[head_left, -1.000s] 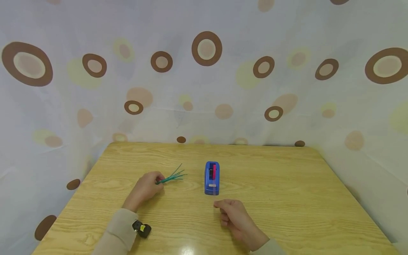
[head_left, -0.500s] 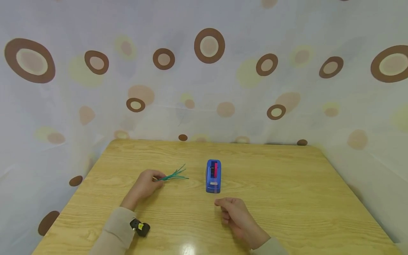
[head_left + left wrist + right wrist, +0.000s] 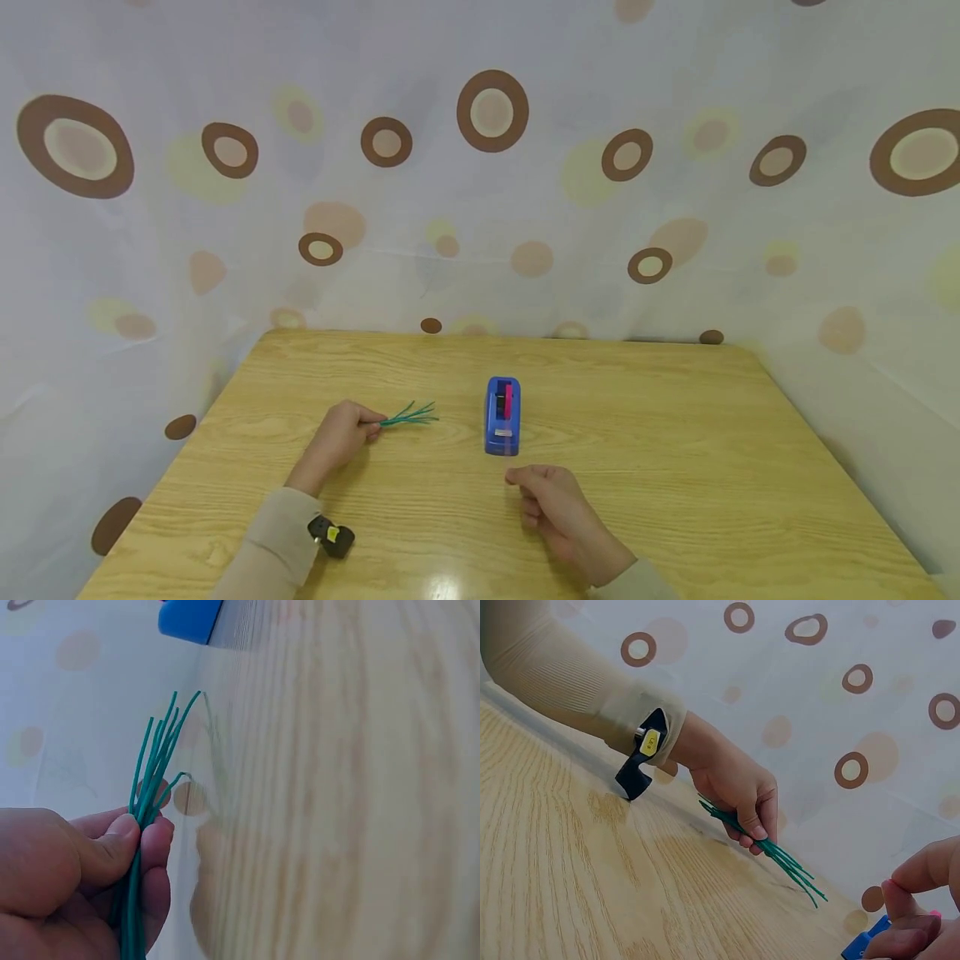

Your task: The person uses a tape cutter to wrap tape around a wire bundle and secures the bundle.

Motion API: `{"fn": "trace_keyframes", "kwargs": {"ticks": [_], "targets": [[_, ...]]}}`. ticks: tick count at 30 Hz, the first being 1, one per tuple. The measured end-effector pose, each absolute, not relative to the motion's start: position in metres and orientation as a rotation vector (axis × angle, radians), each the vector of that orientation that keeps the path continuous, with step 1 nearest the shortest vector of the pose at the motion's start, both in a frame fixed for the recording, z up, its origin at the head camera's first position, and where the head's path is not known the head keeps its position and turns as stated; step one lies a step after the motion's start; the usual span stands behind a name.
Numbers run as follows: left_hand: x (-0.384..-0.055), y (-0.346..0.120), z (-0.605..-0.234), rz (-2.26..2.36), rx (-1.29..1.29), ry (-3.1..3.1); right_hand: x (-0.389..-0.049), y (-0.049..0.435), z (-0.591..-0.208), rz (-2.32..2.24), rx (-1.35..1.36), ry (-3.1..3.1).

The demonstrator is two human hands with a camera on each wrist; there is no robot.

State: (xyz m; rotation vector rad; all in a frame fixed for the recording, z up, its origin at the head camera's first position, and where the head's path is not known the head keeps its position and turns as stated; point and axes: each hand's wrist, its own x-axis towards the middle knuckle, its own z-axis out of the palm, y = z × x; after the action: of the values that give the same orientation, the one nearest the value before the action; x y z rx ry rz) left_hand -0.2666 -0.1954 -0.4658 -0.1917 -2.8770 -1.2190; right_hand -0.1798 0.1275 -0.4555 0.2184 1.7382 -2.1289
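Observation:
My left hand [image 3: 341, 439] pinches a bundle of thin green wires [image 3: 408, 416] between thumb and fingers, just above the table at the left. The wires fan out past the fingertips towards the right; in the left wrist view the bundle [image 3: 150, 776] also runs down through the palm. A blue tape dispenser [image 3: 502, 417] with a pink-red roll core stands at mid-table. From its front a strip of clear tape [image 3: 507, 451] reaches towards my right hand [image 3: 558, 517], whose thumb and forefinger pinch its end. The held tape end is hard to make out.
Both hands work over a wood-grain table [image 3: 675, 467]. A pale curtain [image 3: 570, 125] with brown rings stands behind it and at the sides. A small black device [image 3: 332, 537] with a yellow label is strapped to the left sleeve.
The green wires have turned in my left hand; their tips now lie lower and closer together. The right hand and the tape dispenser hold nearly the same place.

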Motion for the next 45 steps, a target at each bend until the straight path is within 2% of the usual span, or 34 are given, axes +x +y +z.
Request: {"fn": "trace_keyframes", "kwargs": {"ticks": [10,20,45], "targets": [[-0.262,-0.2,-0.463,-1.339,-0.084,-2.825,-0.179,0.124,-0.453,-2.14,0.198,1.74],[-0.254,-0.2,-0.459,-1.354,-0.089,-2.825,-0.179,0.126,-0.45,-2.132,0.207,1.714],[-0.245,-0.178,-0.461,-1.429,-0.449,-2.856,-0.175,0.127,-0.445,-2.167,0.197,1.754]]}}
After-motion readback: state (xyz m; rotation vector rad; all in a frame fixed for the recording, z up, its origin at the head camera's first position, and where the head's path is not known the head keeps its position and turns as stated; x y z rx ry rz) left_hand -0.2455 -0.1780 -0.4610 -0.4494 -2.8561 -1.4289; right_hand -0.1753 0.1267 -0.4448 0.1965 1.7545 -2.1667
